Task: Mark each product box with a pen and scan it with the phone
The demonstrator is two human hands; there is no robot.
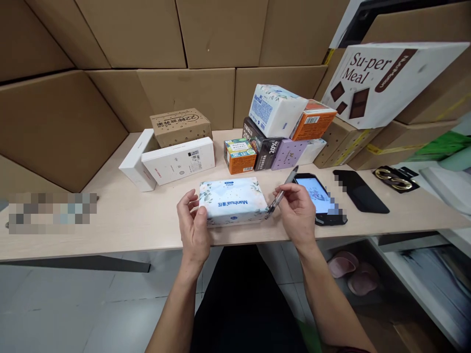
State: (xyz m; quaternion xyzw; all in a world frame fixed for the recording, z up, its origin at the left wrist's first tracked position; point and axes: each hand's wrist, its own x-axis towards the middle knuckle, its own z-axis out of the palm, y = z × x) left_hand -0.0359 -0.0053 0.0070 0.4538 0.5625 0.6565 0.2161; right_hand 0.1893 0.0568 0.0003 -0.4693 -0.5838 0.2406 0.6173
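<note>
A pack of tissues [232, 198], white and pale blue with a floral print, lies on the table near its front edge. My left hand [194, 220] grips the pack's left end, thumb on the near side and fingers round the far side. Between the fingers and thumb of my right hand [297, 211] is a pen [282, 192], clear-barrelled with a grey end. The pen slants, its dark lower end beside the right end of the pack; whether it touches the pack I cannot tell. Just right of that hand lies a phone [312, 193] with a lit screen.
White boxes [180, 159] and a brown carton [180, 126] stand at the back left. An orange tea-style box [240, 156] and stacked boxes, with another tissue pack [275, 110] on top, stand behind. A black flat case [362, 191] lies at right. Large cartons [158, 98] wall the back.
</note>
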